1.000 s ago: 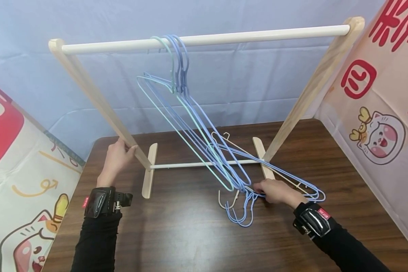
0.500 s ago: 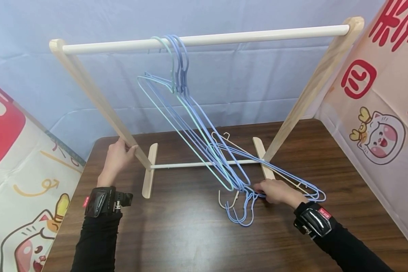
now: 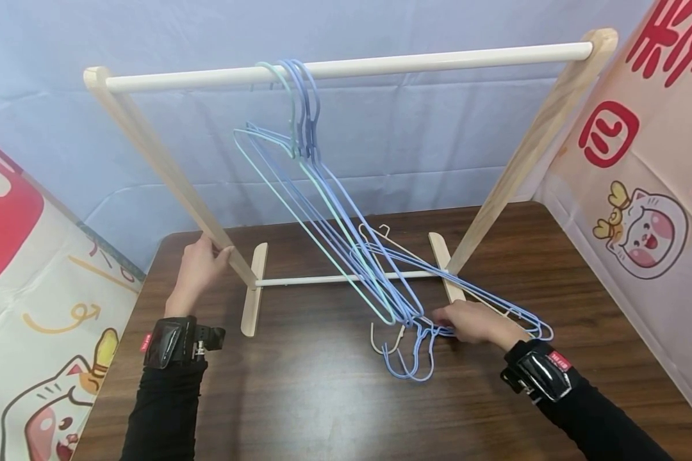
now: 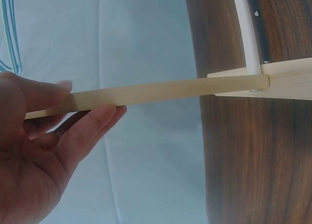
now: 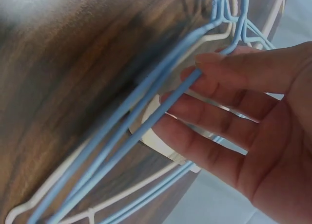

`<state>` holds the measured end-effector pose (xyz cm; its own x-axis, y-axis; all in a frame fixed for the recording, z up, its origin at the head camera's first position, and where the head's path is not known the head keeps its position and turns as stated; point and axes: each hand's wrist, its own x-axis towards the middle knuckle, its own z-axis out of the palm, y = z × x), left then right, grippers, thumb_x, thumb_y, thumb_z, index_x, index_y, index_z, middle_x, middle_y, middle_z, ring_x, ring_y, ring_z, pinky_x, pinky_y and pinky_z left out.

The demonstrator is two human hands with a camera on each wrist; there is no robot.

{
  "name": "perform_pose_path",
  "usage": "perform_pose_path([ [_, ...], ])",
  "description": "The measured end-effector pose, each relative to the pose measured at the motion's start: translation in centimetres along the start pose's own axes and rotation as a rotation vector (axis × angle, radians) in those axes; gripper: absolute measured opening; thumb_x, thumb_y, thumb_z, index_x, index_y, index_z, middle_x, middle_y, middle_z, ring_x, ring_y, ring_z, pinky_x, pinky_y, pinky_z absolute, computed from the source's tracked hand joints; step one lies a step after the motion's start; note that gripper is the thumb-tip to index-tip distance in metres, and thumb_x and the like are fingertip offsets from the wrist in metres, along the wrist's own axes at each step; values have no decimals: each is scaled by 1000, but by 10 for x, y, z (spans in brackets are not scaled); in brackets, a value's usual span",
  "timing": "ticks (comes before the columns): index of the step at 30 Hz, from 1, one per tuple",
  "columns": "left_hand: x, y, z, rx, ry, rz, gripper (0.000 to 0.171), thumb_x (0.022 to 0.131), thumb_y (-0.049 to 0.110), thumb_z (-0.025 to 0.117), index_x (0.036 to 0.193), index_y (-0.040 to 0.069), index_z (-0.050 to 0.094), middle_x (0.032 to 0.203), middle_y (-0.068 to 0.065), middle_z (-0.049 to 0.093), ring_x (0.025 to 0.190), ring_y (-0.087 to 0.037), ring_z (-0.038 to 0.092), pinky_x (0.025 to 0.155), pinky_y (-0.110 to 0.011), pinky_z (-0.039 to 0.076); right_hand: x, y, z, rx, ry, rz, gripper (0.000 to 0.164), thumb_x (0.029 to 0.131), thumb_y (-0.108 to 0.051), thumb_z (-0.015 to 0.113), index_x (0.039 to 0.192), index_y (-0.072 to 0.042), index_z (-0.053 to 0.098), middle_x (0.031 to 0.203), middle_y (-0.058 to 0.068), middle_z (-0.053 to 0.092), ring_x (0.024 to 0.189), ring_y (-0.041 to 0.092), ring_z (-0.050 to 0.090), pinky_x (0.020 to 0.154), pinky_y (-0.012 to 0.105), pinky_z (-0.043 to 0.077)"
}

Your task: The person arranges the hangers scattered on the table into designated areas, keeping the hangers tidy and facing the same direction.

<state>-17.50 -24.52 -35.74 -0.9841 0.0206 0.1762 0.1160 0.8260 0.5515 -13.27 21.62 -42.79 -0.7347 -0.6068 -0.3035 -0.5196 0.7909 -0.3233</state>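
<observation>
My left hand [image 3: 195, 272] grips the left wooden post [image 4: 161, 90] of a clothes rack, thumb on one side and fingers on the other. At the rack's right foot, my right hand [image 3: 475, 321] pinches the shoulder of the top blue hanger [image 5: 161, 109] between thumb and index finger. Right beneath that one lie more blue hangers [image 5: 131, 100] and a cream hanger [image 5: 46, 179], their hooks pointing toward me. From the rack's white top rail [image 3: 438, 61] hang a green hanger [image 3: 293, 112] and several blue hangers [image 3: 317, 105], left of the rail's middle.
The hanging hangers' lower ends overlap the pile in the head view. A white lower bar [image 3: 300, 280] joins the rack's feet. The rack's right post [image 3: 525, 153] rises behind the right hand. Brown wooden table [image 3: 300, 397] below; blue cloth [image 3: 392, 128] behind.
My right hand has shifted slightly right, and one blue hook in the pile has moved a little right with it. The left hand stays on the post.
</observation>
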Motion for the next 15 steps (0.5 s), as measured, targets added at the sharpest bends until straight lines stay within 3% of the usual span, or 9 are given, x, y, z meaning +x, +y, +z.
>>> perform_pose_path([
  [15,-1,0,0,-1,4,-9,32,92,12,52,110,-14,47,87,-31,59,69,-38,61,46,-32,38,-9,-4,-23,39,61,-144,32,76,14,53,80,-17,52,61,-7,45,54,4,41,48,22,36],
])
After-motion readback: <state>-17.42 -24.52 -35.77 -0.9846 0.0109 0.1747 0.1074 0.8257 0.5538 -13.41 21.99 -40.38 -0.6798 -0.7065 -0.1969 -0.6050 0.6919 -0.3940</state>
